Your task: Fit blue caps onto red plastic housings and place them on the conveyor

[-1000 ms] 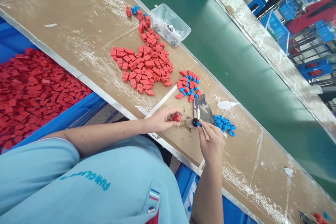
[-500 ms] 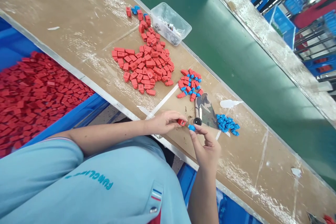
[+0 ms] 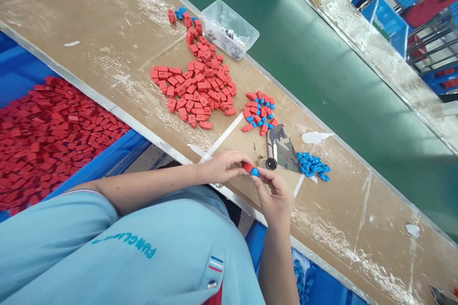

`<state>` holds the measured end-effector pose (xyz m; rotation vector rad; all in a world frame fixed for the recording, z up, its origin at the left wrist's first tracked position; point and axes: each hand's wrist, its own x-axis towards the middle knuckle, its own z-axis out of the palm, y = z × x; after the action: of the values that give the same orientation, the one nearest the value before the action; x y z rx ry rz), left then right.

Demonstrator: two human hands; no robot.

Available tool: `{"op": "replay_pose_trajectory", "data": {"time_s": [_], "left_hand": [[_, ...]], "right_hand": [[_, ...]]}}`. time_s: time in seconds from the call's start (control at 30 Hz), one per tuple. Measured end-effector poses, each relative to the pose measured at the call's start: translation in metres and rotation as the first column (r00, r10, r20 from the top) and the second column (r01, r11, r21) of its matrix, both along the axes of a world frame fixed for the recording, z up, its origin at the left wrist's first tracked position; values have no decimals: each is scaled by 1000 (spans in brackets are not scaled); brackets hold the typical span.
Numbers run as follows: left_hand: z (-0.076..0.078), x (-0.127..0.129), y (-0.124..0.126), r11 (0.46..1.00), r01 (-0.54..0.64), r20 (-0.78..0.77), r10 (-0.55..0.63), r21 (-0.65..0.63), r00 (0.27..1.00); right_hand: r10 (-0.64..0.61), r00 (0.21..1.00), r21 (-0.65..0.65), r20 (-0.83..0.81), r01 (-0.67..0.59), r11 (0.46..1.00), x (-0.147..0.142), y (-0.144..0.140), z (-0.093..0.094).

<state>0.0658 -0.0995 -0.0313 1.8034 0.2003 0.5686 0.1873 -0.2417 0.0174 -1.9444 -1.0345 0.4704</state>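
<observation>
Between thumb and fingers, my left hand (image 3: 227,167) pinches a small red plastic block (image 3: 247,167). My right hand (image 3: 274,193) grips a small blue plastic piece (image 3: 255,172), which touches the right end of the red block. Just beyond my right hand lies a round black-topped item (image 3: 271,164), beside a camouflage-patterned piece (image 3: 286,150). A pile of loose blue pieces (image 3: 313,167) sits to the right of that. Red blocks joined with blue pieces (image 3: 260,112) form a cluster beyond my hands.
A large heap of red blocks (image 3: 198,86) covers the table's middle left. Behind it stands a clear plastic box (image 3: 231,31) with small parts. A blue crate (image 3: 64,138) full of red blocks is at the left. A green belt (image 3: 286,38) runs along the far edge.
My right hand has moved left, bringing the blue piece from a small gap away up against the red block's end. My left hand has stayed nearly still.
</observation>
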Motion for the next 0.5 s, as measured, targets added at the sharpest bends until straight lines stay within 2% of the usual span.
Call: {"op": "replay_pose_trajectory", "data": {"time_s": [0.13, 0.37, 0.5], "left_hand": [[2, -1, 4, 994, 78, 54, -82, 77, 995], [6, -4, 5, 958, 201, 28, -211, 206, 977], [6, -4, 5, 948, 243, 5, -249, 206, 968]], "right_hand": [[-6, 995, 18, -96, 8, 1000, 1, -3, -4], [124, 992, 34, -26, -123, 992, 4, -8, 0], [111, 993, 45, -48, -109, 993, 1, -11, -7]]}}
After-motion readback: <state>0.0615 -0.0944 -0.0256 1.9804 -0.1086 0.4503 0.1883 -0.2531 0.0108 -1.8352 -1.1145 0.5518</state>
